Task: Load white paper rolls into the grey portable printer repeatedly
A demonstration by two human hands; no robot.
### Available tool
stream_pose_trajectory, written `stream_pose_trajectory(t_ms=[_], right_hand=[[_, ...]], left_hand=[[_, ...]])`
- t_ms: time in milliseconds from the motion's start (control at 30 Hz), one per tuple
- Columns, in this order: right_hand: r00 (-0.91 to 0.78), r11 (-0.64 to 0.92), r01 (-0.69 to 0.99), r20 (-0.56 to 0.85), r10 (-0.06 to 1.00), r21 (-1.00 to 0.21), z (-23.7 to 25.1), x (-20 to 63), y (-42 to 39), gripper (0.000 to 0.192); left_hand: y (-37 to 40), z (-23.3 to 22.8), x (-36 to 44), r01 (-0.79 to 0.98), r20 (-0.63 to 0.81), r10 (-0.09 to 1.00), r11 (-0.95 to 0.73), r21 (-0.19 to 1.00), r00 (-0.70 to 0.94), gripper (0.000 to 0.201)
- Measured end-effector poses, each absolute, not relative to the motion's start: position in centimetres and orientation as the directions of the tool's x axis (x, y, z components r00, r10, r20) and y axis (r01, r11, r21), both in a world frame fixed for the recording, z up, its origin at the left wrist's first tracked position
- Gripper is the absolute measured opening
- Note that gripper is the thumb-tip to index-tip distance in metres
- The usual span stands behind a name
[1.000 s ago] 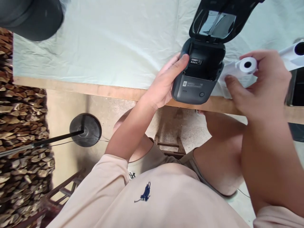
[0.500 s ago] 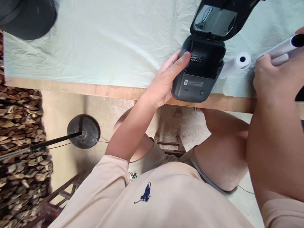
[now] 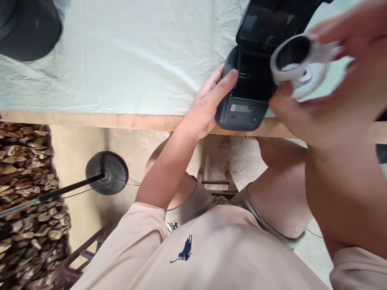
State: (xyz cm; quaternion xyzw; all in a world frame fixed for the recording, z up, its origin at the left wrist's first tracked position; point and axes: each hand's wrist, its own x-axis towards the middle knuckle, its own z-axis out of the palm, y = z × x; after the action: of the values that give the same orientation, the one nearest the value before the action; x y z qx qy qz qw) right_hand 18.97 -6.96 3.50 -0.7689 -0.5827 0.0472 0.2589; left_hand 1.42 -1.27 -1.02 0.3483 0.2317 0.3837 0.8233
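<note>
close to the near edge of the cloth-covered bench [image 3: 121, 72] sits a dark grey label printer [image 3: 244, 100], lid tipped up, bay open. left hand [image 3: 205, 106] grips its left side, thumb on the rim. right hand [image 3: 326, 96] pinches a blurred white paper roll [image 3: 298, 60], hollow core showing, above the bay. smooth plastic; creased pale cloth.
</note>
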Motion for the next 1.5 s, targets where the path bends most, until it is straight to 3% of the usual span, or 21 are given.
stream_pose_trajectory(t_ms=[67,133,200,333,467,633,867,1167,1233,1333,1433,1500], right_hand=[[0.098,-0.025,0.951,0.223,0.970,-0.307,4.4,17.4,-6.0,0.048],[0.022,0.013,0.975,0.155,0.988,-0.223,4.8,16.9,-5.5,0.046],[0.027,0.002,0.971,0.118,0.993,-0.238,4.8,17.1,-5.3,0.046],[-0.003,0.059,0.951,0.182,0.983,-0.303,4.7,17.7,-5.6,0.048],[-0.027,0.050,0.968,0.097,0.995,-0.246,4.9,17.8,-5.6,0.039],[-0.135,0.132,0.931,0.015,0.991,-0.340,5.2,18.5,-4.8,0.043],[-0.241,0.243,0.941,0.035,0.970,-0.236,5.1,19.4,-3.8,0.031],[-0.156,0.148,0.977,-0.043,0.987,-0.154,5.3,19.3,-3.5,0.033],[-0.171,0.159,0.970,-0.051,0.984,-0.185,5.1,19.3,-3.5,0.035],[-0.196,0.184,0.923,-0.002,0.981,-0.338,4.9,19.5,-3.8,0.033],[-0.157,0.215,0.863,0.163,0.974,-0.458,5.3,19.7,-4.5,0.032],[-0.147,0.243,0.865,0.242,0.959,-0.439,5.7,19.8,-4.9,0.033]], left_hand=[[-1.3,-0.8,1.3,-0.477,-0.081,0.790,0.445,0.758,0.607,0.018],[-1.3,-0.7,1.3,-0.476,-0.076,0.791,0.438,0.763,0.607,0.018],[-1.3,-0.6,1.4,-0.472,-0.086,0.801,0.432,0.768,0.592,0.018],[-1.4,-0.7,1.6,-0.479,-0.097,0.811,0.432,0.764,0.577,0.017],[-1.4,-0.7,1.8,-0.440,-0.133,0.810,0.439,0.784,0.572,0.014],[-1.3,-0.7,1.7,-0.461,-0.144,0.807,0.463,0.757,0.573,0.014],[-1.2,-0.8,1.5,-0.508,-0.075,0.794,0.454,0.732,0.603,0.017],[-1.2,-1.0,1.6,-0.477,-0.140,0.776,0.507,0.718,0.615,0.014],[-1.2,-0.9,1.6,-0.478,-0.126,0.787,0.485,0.732,0.604,0.012],[-1.2,-0.8,1.5,-0.461,-0.117,0.793,0.460,0.759,0.598,0.016],[-1.2,-0.9,1.4,-0.477,-0.113,0.786,0.474,0.740,0.607,0.016],[-1.2,-0.9,1.4,-0.489,-0.110,0.787,0.480,0.729,0.608,0.016]])
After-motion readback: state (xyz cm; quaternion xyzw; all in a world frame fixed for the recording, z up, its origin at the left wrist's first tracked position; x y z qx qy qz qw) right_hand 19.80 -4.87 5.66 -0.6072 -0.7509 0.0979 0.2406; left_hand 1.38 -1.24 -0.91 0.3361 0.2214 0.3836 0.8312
